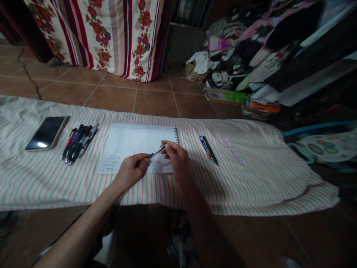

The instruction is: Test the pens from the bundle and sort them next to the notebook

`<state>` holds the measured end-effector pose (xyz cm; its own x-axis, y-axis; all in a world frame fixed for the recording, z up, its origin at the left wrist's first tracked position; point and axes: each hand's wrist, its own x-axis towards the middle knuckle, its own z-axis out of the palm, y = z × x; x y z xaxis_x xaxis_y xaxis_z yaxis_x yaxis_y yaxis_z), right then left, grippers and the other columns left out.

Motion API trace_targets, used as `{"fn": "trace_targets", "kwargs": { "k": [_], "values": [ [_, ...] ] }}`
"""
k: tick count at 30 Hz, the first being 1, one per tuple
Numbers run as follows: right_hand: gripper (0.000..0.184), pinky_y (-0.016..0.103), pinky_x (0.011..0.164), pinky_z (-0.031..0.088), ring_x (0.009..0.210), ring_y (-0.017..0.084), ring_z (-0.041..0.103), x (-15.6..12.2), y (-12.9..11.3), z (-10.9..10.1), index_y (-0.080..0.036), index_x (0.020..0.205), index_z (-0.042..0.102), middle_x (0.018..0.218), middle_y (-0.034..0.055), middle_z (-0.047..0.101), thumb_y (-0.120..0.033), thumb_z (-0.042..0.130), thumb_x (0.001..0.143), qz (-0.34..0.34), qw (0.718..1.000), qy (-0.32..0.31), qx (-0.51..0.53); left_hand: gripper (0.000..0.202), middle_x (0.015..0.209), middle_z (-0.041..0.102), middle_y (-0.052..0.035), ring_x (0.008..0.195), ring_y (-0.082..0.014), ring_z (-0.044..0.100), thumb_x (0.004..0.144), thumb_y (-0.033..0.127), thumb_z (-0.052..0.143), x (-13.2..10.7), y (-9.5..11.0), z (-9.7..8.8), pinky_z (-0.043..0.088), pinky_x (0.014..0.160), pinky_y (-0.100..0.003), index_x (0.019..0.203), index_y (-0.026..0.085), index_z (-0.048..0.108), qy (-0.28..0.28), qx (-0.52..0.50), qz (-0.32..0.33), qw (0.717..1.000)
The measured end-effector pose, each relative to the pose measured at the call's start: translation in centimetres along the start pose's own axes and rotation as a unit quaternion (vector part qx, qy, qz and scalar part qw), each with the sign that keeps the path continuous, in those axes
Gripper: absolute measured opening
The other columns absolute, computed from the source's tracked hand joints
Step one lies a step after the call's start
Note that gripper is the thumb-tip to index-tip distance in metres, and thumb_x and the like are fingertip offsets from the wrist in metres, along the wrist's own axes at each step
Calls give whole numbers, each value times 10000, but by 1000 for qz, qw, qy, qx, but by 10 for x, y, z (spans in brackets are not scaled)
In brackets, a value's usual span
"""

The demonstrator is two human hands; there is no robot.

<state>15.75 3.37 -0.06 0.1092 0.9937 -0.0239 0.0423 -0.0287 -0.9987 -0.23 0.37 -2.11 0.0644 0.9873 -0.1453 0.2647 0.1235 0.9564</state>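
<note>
Both my hands hold one dark pen (153, 154) over a spiral notepad (131, 143) that lies on a striped cloth (251, 178). My left hand (131, 172) is closed round the pen's lower end. The fingers of my right hand (177, 160) pinch its upper, silvery end. The pen lies slanted just above the notepad's near right part.
Left of the notepad lie several pens in a bunch (79, 141) and a phone (47, 133). To the right lie two dark pens (209, 149) and a pink pen (233, 151). A flowered bedcover (111, 33) hangs behind; piled clothes (245, 48) fill the back right.
</note>
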Motion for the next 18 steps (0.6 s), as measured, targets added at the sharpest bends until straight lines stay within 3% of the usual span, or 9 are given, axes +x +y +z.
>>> {"fn": "trace_targets", "kwargs": {
  "k": [12,18],
  "values": [
    [300,212,527,468,645,117,609,2,0,-1,-166,941,664,839,53,684,-372,530,769,5,999,51,15,278,564,601,-9,481,-124,485,705,334,575,-3,7,0,365,457,-234,889,169,703,10,-2,-9,1000],
    [294,217,532,472,650,121,610,1,-1,0,-168,936,665,837,52,685,-373,535,770,0,1000,28,5,256,588,623,-16,494,-130,501,696,327,585,-2,6,1,373,470,-242,867,181,708,14,-7,-13,1000]
  ]
}}
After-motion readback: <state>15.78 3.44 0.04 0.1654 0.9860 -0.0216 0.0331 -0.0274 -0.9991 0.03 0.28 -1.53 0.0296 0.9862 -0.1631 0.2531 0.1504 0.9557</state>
